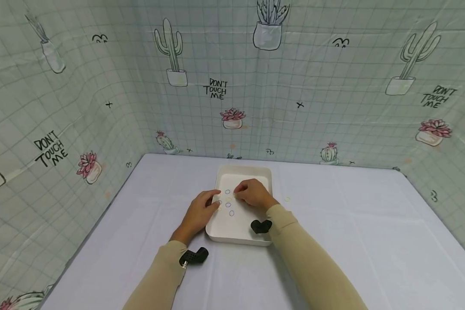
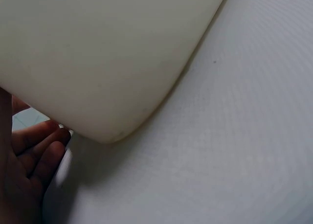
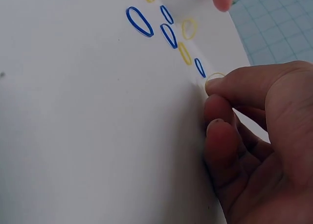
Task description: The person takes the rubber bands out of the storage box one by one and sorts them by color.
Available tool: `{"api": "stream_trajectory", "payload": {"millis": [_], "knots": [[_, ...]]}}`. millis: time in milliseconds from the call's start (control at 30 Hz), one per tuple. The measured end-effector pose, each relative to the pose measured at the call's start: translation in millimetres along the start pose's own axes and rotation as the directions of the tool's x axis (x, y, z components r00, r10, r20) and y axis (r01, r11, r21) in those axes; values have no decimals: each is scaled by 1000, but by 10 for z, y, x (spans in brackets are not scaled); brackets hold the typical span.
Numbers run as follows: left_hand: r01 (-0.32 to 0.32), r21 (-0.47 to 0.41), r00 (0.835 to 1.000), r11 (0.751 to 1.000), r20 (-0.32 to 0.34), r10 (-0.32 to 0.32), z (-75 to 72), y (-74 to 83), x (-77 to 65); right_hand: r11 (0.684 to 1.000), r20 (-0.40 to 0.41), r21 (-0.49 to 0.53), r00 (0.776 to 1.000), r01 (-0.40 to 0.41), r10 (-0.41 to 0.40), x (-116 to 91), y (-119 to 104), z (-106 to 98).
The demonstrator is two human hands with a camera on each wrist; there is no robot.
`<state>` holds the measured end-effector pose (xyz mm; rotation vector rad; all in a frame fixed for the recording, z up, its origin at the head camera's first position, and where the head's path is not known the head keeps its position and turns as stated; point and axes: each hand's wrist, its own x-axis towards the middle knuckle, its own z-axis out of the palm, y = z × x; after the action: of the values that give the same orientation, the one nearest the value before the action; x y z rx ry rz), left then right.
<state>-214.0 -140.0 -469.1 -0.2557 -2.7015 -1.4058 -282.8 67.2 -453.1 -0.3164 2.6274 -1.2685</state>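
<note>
A white rectangular tray (image 1: 236, 234) holds several small blue and yellow rubber bands, lying loosely in its left half. Among them are a blue rubber band (image 3: 140, 22) and a yellow rubber band (image 3: 184, 53). My right hand (image 1: 253, 193) reaches over the tray; its thumb and index finger pinch a yellow rubber band (image 3: 215, 76), partly hidden by the thumb. At the tray's left rim is my left hand (image 1: 199, 211), thumb and index finger apart, tips over the edge near the bands. In the left wrist view its other fingers (image 2: 49, 160) hang loosely beside the tray's outer wall.
The tray stands on a table with a white cloth (image 1: 364, 224). One pale yellow rubber band (image 1: 287, 199) lies on the cloth right of the tray. Cactus-printed fabric (image 1: 279, 86) hangs behind and at both sides. Each wrist carries a black camera mount (image 1: 193, 256).
</note>
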Motion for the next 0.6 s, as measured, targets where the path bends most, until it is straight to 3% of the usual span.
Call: {"api": "stream_trajectory", "payload": {"millis": [167,433,600], "knots": [[-1,11,1000,1000,-11,1,-3,-22,-6,999,-9,48,1000,-9,9,-5,13,2],[12,-12,1000,1000,-13,-12,31,1,11,985,-125,173,992,14,8,4,39,-72],[23,-12,1000,1000,-16,-23,24,-4,-13,973,-128,227,992,36,-7,6,16,-72]]}}
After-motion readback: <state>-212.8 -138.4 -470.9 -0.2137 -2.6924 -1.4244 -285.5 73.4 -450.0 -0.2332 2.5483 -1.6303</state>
